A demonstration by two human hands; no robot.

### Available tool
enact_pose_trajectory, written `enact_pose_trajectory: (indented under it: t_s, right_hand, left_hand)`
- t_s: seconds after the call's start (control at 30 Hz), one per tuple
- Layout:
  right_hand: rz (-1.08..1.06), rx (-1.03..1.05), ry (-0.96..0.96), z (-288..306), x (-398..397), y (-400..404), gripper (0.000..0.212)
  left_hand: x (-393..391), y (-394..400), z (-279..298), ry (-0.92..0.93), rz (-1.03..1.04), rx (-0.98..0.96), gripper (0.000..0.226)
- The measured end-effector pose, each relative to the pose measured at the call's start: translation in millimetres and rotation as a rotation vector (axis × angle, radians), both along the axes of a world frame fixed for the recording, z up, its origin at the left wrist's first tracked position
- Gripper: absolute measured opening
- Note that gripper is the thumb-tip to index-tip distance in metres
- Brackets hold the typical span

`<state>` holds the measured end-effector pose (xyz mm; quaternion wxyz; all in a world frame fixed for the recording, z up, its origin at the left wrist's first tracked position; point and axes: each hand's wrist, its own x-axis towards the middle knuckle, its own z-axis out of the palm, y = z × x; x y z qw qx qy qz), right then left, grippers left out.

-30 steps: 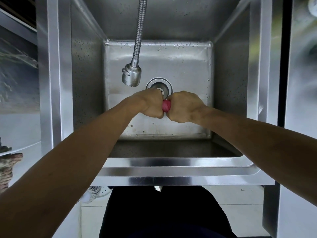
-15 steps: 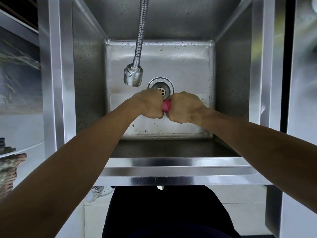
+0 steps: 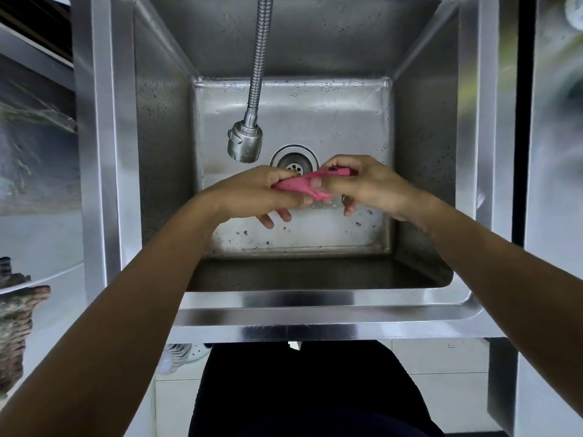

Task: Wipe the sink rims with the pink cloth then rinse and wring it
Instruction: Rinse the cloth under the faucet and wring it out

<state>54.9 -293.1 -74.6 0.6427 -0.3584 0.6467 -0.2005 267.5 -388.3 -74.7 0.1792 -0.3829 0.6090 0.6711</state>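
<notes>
We held the pink cloth (image 3: 307, 184) bunched between both hands above the sink (image 3: 284, 305) basin, just in front of the drain (image 3: 294, 159). Our left hand (image 3: 258, 192) pinched one end, our right hand (image 3: 367, 184) gripped the other. The faucet head (image 3: 245, 142) hung just left of the drain.

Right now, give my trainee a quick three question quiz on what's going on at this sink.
1. True or false: water is running from the spray head.
2. The pink cloth is held by: A left hand only, B right hand only, C both hands.
3. Fill in: the cloth is held above the sink basin, just in front of the ____.

Key: 1 false, no stream is visible; 2 C; 3 drain.
</notes>
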Motion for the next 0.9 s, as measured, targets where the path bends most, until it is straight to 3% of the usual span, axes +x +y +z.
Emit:
enact_pose_trajectory:
  t_s: [0.03,0.1,0.17,0.23,0.3,0.43,0.57,0.7,0.73,0.8,0.87,0.9]
  right_hand:
    - [-0.058,-0.022,0.015,-2,3,4,0.023]
    - [-0.191,0.021,-0.03,-6,9,9,0.032]
    - [-0.355,0.251,-0.306,-9,13,9,0.046]
    - [-0.389,0.48,-0.56,-8,13,10,0.056]
    - [-0.342,0.533,-0.555,-11,12,13,0.061]
    - [-0.161,0.414,-0.244,-12,14,24,0.07]
    - [-0.117,0.008,-0.092,1,17,42,0.066]
    - [0.011,-0.315,0.207,12,24,49,0.099]
    - [0.072,-0.362,0.269,16,25,46,0.092]
    - [0.145,-0.408,0.35,21,27,40,0.055]
    - [0.034,-0.363,0.297,22,26,33,0.022]
    - [-0.045,-0.324,0.232,21,23,30,0.017]
  left_hand:
    - [-1,3,-1,0.034,0.017,-0.05,0.031]
    - [-3,13,-9,0.117,0.002,-0.433,0.038]
    - [-2,31,-20,0.133,-0.049,-0.975,0.054]
    - [4,51,-26,0.127,-0.008,-1.202,0.064]
    - [13,62,-31,0.148,0.027,-1.162,0.067]
    - [27,57,-31,0.226,0.116,-0.914,0.05]
    - [27,42,-9,0.229,0.243,-0.502,0.027]
    - [23,24,9,0.189,-0.008,-0.371,0.02]
    - [20,21,12,0.161,-0.092,-0.38,0.022]
    - [18,18,13,0.129,-0.187,-0.434,0.025]
    - [19,20,14,0.14,-0.127,-0.454,0.023]
    - [22,21,15,0.151,-0.065,-0.443,0.021]
